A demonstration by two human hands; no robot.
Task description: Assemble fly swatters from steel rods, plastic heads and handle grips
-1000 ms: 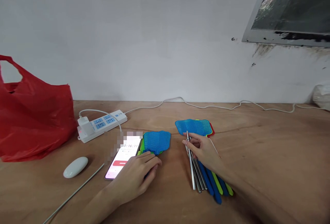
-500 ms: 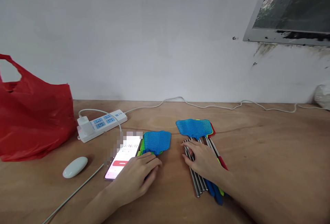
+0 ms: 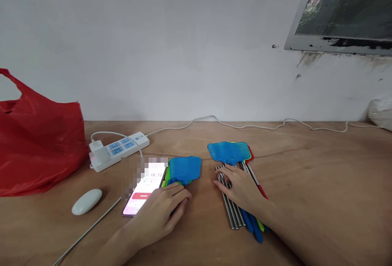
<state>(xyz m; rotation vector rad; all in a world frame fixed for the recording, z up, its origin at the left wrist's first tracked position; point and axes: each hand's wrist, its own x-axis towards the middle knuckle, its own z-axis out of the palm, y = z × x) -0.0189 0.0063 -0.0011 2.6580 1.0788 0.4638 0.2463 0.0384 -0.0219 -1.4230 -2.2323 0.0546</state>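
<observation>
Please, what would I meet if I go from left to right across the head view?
Red bag, white oval object, phone, first blue mesh paddle, second blue mesh paddle, whitish bundle at the edge.

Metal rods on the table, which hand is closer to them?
Right. The right hand is over the metal rods; the left hand is apart from them, off to their left.
</observation>
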